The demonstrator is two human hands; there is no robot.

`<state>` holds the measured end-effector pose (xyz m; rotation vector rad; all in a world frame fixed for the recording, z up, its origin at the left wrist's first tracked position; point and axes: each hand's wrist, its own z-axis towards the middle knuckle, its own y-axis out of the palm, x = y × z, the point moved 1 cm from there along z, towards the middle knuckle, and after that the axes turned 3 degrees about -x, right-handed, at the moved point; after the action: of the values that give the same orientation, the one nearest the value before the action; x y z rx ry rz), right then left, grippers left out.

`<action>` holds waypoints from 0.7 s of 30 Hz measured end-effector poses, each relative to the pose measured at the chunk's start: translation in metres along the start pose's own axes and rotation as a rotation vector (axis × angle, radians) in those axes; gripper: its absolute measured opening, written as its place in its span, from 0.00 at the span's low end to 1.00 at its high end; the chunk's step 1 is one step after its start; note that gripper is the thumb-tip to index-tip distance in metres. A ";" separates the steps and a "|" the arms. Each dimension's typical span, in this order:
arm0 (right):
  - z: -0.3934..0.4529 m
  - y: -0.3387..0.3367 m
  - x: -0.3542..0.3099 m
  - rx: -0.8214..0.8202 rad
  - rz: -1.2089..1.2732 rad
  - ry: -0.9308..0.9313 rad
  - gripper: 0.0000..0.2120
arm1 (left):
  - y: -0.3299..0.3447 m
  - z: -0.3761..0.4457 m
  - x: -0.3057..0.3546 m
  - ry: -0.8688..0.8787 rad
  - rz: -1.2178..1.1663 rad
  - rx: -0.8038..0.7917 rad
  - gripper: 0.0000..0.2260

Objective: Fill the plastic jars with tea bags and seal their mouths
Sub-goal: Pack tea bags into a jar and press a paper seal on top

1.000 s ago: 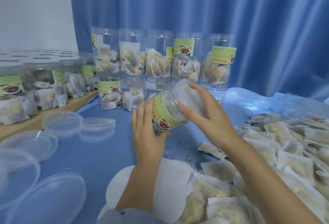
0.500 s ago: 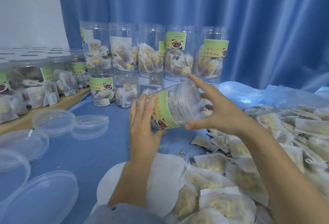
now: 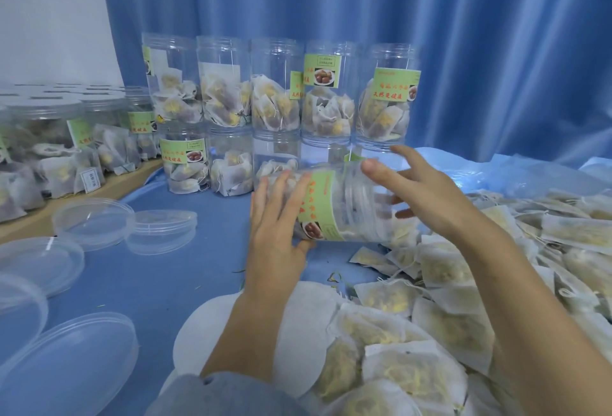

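The plastic jar [image 3: 344, 203] lies on its side in the air above the middle of the blue-covered counter [image 3: 165, 283], its base to the left and its mouth to the right; motion blur smears its clear wall, so the tea bags inside are hard to make out, and whether the mouth is sealed cannot be told; the right hand [image 3: 427, 197] hides most of that end. The left hand [image 3: 278, 230] holds the base end with fingers spread up over the wall and the thumb tucked beneath; the right hand wraps the mouth end, thumb on the near side, fingers over the far side.

Loose tea bags [image 3: 414, 349] heap along the near right edge, cut off by the frame; white round paper discs [image 3: 231, 336] lie partly beneath them and behind the left forearm. Clear lids [image 3: 126, 227] sit toward the left edge, several cropped. Stacked jars [image 3: 278, 111] stand in two tiers at the far edge, the lower tier partly hidden by the held jar; more filled jars [image 3: 56, 151] on the far left are cut off.

Against half a second ago, the jar has tipped from a slant to nearly level, and the right thumb has shifted from under the jar up onto its near side.
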<state>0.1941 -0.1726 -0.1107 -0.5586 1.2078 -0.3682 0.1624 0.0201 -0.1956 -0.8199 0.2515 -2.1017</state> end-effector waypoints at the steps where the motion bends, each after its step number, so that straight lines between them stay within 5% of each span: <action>1: -0.001 0.001 -0.001 -0.040 -0.017 0.037 0.49 | 0.000 0.000 0.000 -0.027 0.005 0.016 0.44; 6: -0.001 0.009 -0.008 -0.188 0.098 0.031 0.42 | -0.003 -0.001 -0.003 -0.046 0.043 0.065 0.45; 14: -0.004 0.007 -0.011 -0.282 -0.065 -0.447 0.42 | -0.002 -0.002 -0.008 -0.106 -0.021 0.048 0.45; 17: -0.001 0.010 -0.009 -0.159 -0.073 -0.338 0.40 | -0.002 -0.003 -0.008 -0.096 -0.005 0.039 0.45; 21: -0.004 0.016 -0.008 -0.089 -0.013 0.050 0.45 | -0.003 -0.002 -0.004 -0.023 0.070 0.081 0.43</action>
<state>0.1878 -0.1560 -0.1145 -0.6377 1.2739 -0.3419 0.1608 0.0249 -0.1982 -0.7757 0.1791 -2.0228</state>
